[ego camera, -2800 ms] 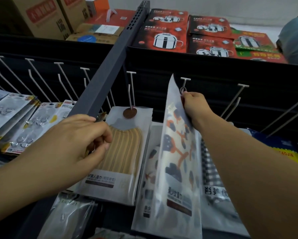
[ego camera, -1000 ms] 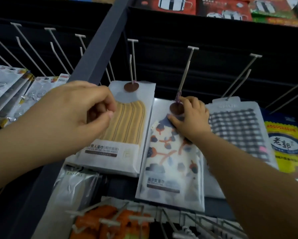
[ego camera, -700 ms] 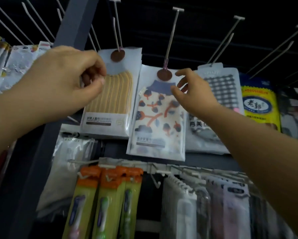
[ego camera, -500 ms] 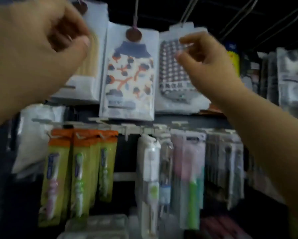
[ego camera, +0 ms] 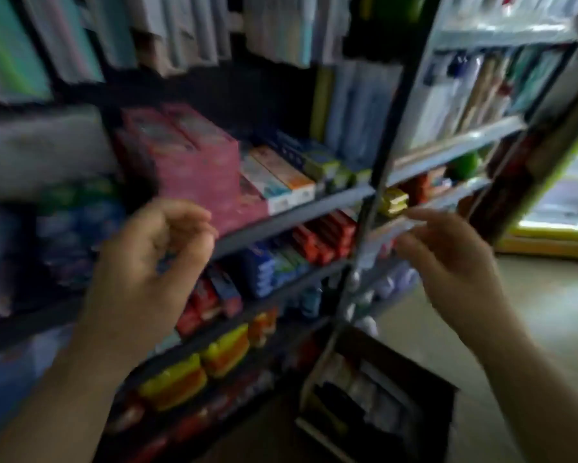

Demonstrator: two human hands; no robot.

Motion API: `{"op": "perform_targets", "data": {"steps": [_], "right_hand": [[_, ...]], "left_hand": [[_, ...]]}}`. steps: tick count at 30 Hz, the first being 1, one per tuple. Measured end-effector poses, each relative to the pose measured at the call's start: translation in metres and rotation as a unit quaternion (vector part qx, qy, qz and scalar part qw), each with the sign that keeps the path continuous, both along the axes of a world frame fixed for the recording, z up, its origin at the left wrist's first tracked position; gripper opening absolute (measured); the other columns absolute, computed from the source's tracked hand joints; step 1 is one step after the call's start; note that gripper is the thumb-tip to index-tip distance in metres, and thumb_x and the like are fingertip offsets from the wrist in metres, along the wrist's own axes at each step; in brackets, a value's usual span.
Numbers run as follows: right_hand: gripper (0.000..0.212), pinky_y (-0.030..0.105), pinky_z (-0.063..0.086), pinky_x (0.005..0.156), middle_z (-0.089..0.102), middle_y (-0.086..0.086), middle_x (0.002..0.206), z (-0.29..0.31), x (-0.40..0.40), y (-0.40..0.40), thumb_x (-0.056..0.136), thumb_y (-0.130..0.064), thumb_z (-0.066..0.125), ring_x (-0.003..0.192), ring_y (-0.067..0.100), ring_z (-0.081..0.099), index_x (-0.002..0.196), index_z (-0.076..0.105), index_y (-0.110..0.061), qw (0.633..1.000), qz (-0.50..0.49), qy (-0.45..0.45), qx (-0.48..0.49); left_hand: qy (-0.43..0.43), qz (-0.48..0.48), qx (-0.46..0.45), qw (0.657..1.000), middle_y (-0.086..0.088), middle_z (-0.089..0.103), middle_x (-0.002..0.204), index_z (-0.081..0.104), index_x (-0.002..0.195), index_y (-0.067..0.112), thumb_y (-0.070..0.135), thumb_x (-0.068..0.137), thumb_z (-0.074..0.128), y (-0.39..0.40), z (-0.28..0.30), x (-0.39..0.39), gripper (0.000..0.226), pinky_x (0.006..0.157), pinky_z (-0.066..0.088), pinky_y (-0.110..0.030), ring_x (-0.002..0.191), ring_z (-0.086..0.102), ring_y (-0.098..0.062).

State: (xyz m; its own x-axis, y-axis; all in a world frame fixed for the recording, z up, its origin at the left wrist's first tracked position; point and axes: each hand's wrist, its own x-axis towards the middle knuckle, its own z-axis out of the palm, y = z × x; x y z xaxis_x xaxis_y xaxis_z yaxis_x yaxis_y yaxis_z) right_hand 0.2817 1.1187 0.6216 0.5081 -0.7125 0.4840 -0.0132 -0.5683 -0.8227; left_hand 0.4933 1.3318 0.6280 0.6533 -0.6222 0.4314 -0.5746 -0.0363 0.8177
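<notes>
Two hands hover up close: the left hand [ego camera: 153, 262] is curled, and blur hides whether it grasps anything; the right hand [ego camera: 448, 259] is slack and empty. Just beyond the left hand, a large pink patterned cardboard box [ego camera: 194, 162] stands on a grey metal shelf [ego camera: 297, 215].

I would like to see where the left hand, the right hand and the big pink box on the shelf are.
left hand [ego camera: 147, 262], head view, on the back of the hand.
right hand [ego camera: 448, 262], head view, on the middle of the hand.
pink box [ego camera: 200, 175], head view, on its pink face.
</notes>
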Motion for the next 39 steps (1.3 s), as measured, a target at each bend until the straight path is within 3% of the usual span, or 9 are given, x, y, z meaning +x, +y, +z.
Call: {"op": "perform_targets", "data": {"steps": [5, 10, 16, 22, 27, 30, 33, 35, 39], "right_hand": [[0.032, 0.009, 0.044, 0.062, 0.064, -0.01, 0.073, -0.135, -0.112, -0.024, 0.088, -0.004, 0.065, 0.063, -0.001, 0.058, 0.1, 0.058, -0.032, 0.976, -0.075, 0.134, 0.154], [0.023, 0.009, 0.046, 0.059, 0.059, -0.007, 0.077, -0.211, -0.175, -0.035, 0.09, -0.01, 0.063, 0.065, -0.006, 0.058, 0.111, 0.058, -0.018, 0.927, -0.141, 0.219, 0.269], [0.029, 0.017, 0.051, 0.064, 0.062, -0.007, 0.09, -0.272, -0.201, -0.034, 0.092, -0.023, 0.06, 0.081, 0.003, 0.062, 0.12, 0.053, -0.028, 0.862, -0.163, 0.273, 0.394], [0.029, 0.009, 0.046, 0.056, 0.062, -0.006, 0.091, -0.337, -0.182, -0.041, 0.094, -0.024, 0.059, 0.079, 0.004, 0.059, 0.122, 0.053, -0.025, 0.812, -0.187, 0.28, 0.476], [0.035, 0.01, 0.04, 0.057, 0.059, -0.007, 0.09, -0.424, -0.162, -0.047, 0.095, -0.025, 0.058, 0.078, 0.002, 0.056, 0.129, 0.051, -0.018, 0.747, -0.2, 0.352, 0.526], [0.042, 0.015, 0.042, 0.064, 0.058, -0.004, 0.102, -0.486, -0.159, -0.054, 0.094, -0.023, 0.059, 0.087, 0.008, 0.056, 0.133, 0.048, -0.016, 0.701, -0.192, 0.393, 0.563], [0.054, 0.029, 0.05, 0.087, 0.056, 0.006, 0.125, -0.55, -0.159, -0.073, 0.091, -0.017, 0.063, 0.108, 0.019, 0.057, 0.14, 0.041, -0.015, 0.681, -0.175, 0.463, 0.539], [0.068, 0.035, 0.041, 0.103, 0.045, 0.009, 0.142, -0.589, -0.16, -0.09, 0.088, -0.015, 0.066, 0.126, 0.024, 0.048, 0.147, 0.032, -0.016, 0.684, -0.164, 0.513, 0.493], [0.09, 0.045, 0.019, 0.117, 0.018, 0.001, 0.158, -0.662, -0.161, -0.127, 0.086, -0.014, 0.066, 0.146, 0.024, 0.016, 0.153, 0.008, -0.029, 0.707, -0.094, 0.612, 0.34]], "left_hand": [[0.164, -0.062, 0.102, 0.979, 0.007, 0.068, 0.085, 0.061, 0.083, 0.047, 0.039, 0.077, 0.059, -0.074, -0.133, -0.087, 0.01, 0.072, 0.049, -0.026, 0.08, 0.065, -0.008], [0.241, -0.083, 0.229, 0.939, -0.001, 0.066, 0.089, 0.059, 0.085, 0.037, 0.021, 0.088, 0.063, -0.12, -0.225, -0.141, 0.017, 0.077, 0.052, -0.035, 0.084, 0.063, -0.016], [0.213, -0.123, 0.352, 0.903, -0.003, 0.065, 0.091, 0.055, 0.088, 0.033, 0.015, 0.092, 0.057, -0.156, -0.287, -0.16, 0.018, 0.076, 0.053, -0.035, 0.086, 0.063, -0.019], [0.222, -0.156, 0.427, 0.863, 0.0, 0.062, 0.09, 0.057, 0.091, 0.029, 0.017, 0.093, 0.057, -0.193, -0.348, -0.146, 0.012, 0.07, 0.047, -0.024, 0.086, 0.062, -0.017], [0.217, -0.187, 0.493, 0.822, 0.003, 0.06, 0.089, 0.055, 0.088, 0.034, 0.022, 0.093, 0.057, -0.222, -0.426, -0.122, 0.013, 0.069, 0.048, -0.028, 0.085, 0.061, -0.015], [0.216, -0.191, 0.522, 0.802, 0.003, 0.058, 0.087, 0.054, 0.086, 0.032, 0.02, 0.093, 0.056, -0.237, -0.477, -0.115, 0.014, 0.07, 0.049, -0.029, 0.084, 0.06, -0.016], [0.226, -0.186, 0.542, 0.788, -0.002, 0.056, 0.086, 0.054, 0.085, 0.025, 0.014, 0.093, 0.056, -0.248, -0.532, -0.115, 0.013, 0.067, 0.045, -0.029, 0.082, 0.058, -0.02], [0.23, -0.189, 0.554, 0.777, -0.003, 0.054, 0.085, 0.056, 0.091, 0.017, 0.012, 0.094, 0.055, -0.255, -0.568, -0.118, 0.006, 0.064, 0.044, -0.029, 0.08, 0.056, -0.02], [0.245, -0.196, 0.558, 0.768, -0.001, 0.052, 0.082, 0.056, 0.096, 0.015, 0.011, 0.095, 0.053, -0.271, -0.63, -0.128, 0.005, 0.062, 0.042, -0.024, 0.075, 0.053, -0.017]]}}
